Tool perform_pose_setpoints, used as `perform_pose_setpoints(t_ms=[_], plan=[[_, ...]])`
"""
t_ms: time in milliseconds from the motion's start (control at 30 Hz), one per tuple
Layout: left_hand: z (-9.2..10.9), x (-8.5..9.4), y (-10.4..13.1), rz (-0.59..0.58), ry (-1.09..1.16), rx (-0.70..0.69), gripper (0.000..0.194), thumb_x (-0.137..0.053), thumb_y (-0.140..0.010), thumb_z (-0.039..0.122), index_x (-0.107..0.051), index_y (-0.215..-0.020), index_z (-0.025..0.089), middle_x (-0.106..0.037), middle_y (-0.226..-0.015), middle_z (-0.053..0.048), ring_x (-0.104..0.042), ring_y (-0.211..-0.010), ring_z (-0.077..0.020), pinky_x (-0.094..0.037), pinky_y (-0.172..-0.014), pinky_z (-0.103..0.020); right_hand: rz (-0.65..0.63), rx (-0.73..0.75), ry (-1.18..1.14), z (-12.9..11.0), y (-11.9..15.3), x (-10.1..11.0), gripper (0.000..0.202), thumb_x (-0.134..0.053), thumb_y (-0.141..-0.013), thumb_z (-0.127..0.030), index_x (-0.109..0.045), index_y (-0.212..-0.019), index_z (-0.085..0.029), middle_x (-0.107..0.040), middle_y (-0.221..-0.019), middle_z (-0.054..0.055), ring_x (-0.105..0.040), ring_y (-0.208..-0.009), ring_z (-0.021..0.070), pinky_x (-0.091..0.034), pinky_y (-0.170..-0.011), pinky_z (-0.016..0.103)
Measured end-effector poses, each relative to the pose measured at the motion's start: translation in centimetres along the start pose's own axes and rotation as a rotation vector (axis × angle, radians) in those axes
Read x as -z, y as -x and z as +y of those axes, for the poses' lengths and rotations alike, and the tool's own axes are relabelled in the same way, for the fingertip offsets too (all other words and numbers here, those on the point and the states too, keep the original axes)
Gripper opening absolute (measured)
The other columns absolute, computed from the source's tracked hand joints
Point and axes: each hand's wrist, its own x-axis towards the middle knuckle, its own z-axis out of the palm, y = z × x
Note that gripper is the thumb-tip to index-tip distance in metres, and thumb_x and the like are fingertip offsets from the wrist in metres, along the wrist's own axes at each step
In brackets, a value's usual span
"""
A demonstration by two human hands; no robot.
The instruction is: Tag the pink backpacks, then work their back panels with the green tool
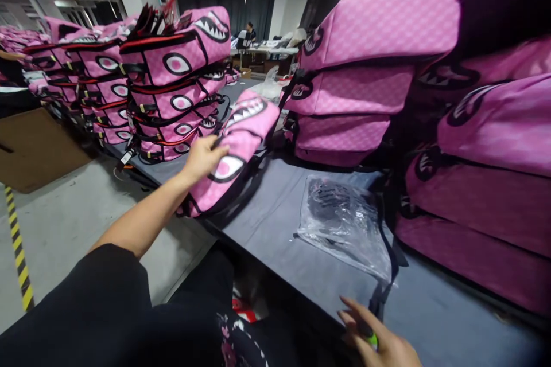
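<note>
My left hand (203, 160) is closed on the edge of a pink backpack (247, 140) printed with an eye and a toothed mouth. The backpack leans at a slant over the table's near edge, beside a stack of similar ones. Low in the view, my right hand (379, 339) is in front of the table edge, fingers partly stretched. A small black and bright green tool (371, 339) is tucked in its palm; most of it is hidden, so its kind does not show. Between the hands, a clear plastic bag (344, 221) with something dark inside lies on the table.
Pink backpacks stand in tall stacks at left (174, 77) and right (357, 80) on the grey table (275, 229). More fill the far right. Black straps trail near the plastic bag. A cardboard box (41, 146) and striped floor tape (18, 246) are left. A person sits far back.
</note>
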Motion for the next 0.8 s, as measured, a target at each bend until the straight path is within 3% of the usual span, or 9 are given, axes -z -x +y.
perform_pose_setpoints(t_ms=[67, 133, 267, 333, 400, 500, 600, 700, 800], plan=[[0.0, 3.5, -0.4, 0.118, 0.508, 0.008, 0.039, -0.066, -0.078, 0.046, -0.065, -0.095, 0.011, -0.069, -0.083, -0.003, -0.063, -0.075, -0.0154, -0.051, -0.072, -0.027, 0.018, 0.055, 0.039, -2.8, -0.9, -0.4, 0.043, -0.057, -0.074, -0.045, -0.069, -0.109, -0.023, -0.078, -0.085, 0.006, -0.075, -0.079, 0.0243, -0.057, -0.067, 0.027], [-1.3, 4.9, 1.1, 0.116, 0.844, 0.142, 0.045, -0.068, -0.074, 0.048, -0.064, -0.100, 0.011, -0.070, -0.083, -0.004, -0.064, -0.073, -0.0156, -0.053, -0.071, -0.029, 0.032, 0.128, 0.084, -5.5, -1.9, -1.0, 0.047, -0.051, -0.081, -0.045, -0.065, -0.118, -0.021, -0.077, -0.091, 0.007, -0.075, -0.083, 0.0234, -0.057, -0.071, 0.028], [-6.1, 1.4, 9.0, 0.003, 0.701, 0.602, 0.052, -0.060, -0.078, 0.058, -0.066, -0.101, 0.012, -0.072, -0.085, -0.009, -0.068, -0.079, -0.0214, -0.057, -0.076, -0.035, 0.197, 0.214, 0.279, -8.6, -3.4, -1.2, 0.045, -0.044, -0.087, -0.044, -0.063, -0.123, -0.022, -0.076, -0.101, 0.007, -0.073, -0.091, 0.0263, -0.056, -0.070, 0.032], [-8.5, -1.0, 13.0, -0.024, 0.616, 0.671, 0.056, -0.065, -0.075, 0.053, -0.065, -0.105, 0.006, -0.073, -0.090, -0.016, -0.069, -0.087, -0.0299, -0.057, -0.080, -0.046, 0.302, 0.230, 0.429, -9.2, -3.5, -1.2, 0.043, -0.045, -0.088, -0.038, -0.061, -0.125, -0.023, -0.074, -0.109, 0.008, -0.072, -0.093, 0.0270, -0.056, -0.070, 0.033], [-9.7, -2.1, 15.6, 0.034, 0.557, 0.686, 0.063, -0.059, -0.082, 0.048, -0.052, -0.128, 0.007, -0.065, -0.122, -0.022, -0.060, -0.117, -0.0326, -0.048, -0.099, -0.051, 0.353, 0.295, 0.588, -10.0, -3.4, -1.9, 0.043, -0.047, -0.086, -0.025, -0.059, -0.127, -0.020, -0.068, -0.121, 0.011, -0.069, -0.101, 0.0266, -0.057, -0.075, 0.034], [-8.8, -2.4, 17.0, 0.112, 0.372, 0.303, 0.058, -0.041, -0.094, 0.041, -0.032, -0.146, 0.017, -0.037, -0.154, -0.014, -0.033, -0.144, -0.0222, -0.026, -0.120, -0.044, 0.235, 0.511, 0.778, -12.4, -3.7, -4.7, 0.050, -0.048, -0.079, -0.005, -0.057, -0.127, -0.015, -0.056, -0.138, 0.014, -0.055, -0.123, 0.0274, -0.054, -0.090, 0.035], [-6.6, -4.6, 17.5, -0.222, 0.089, -0.386, 0.053, -0.042, -0.096, 0.043, -0.039, -0.145, 0.023, -0.039, -0.154, -0.010, -0.030, -0.146, -0.0236, -0.020, -0.122, -0.048, -0.114, 0.663, 0.874, -14.9, -4.5, -8.3, 0.041, -0.045, -0.081, -0.002, -0.060, -0.117, -0.014, -0.060, -0.130, 0.015, -0.055, -0.119, 0.0251, -0.054, -0.084, 0.031], [-6.3, -9.5, 19.5, -0.536, -0.139, -0.683, 0.061, -0.048, -0.094, 0.044, -0.037, -0.148, 0.019, -0.040, -0.152, -0.012, -0.028, -0.146, -0.0285, -0.021, -0.121, -0.054, -0.242, 0.456, 0.901, -15.4, -4.9, -9.7, 0.026, -0.043, -0.088, -0.006, -0.064, -0.099, -0.015, -0.068, -0.104, 0.013, -0.064, -0.100, 0.0230, -0.053, -0.075, 0.028], [-8.2, -13.6, 22.0, -0.516, -0.243, -0.715, 0.060, -0.045, -0.095, 0.038, -0.035, -0.149, 0.015, -0.035, -0.154, -0.014, -0.026, -0.147, -0.0306, -0.025, -0.119, -0.057, -0.103, 0.102, 0.931, -13.3, -4.4, -8.4, 0.026, -0.038, -0.090, -0.006, -0.062, -0.099, -0.009, -0.068, -0.095, 0.018, -0.069, -0.090, 0.0277, -0.051, -0.068, 0.033]])
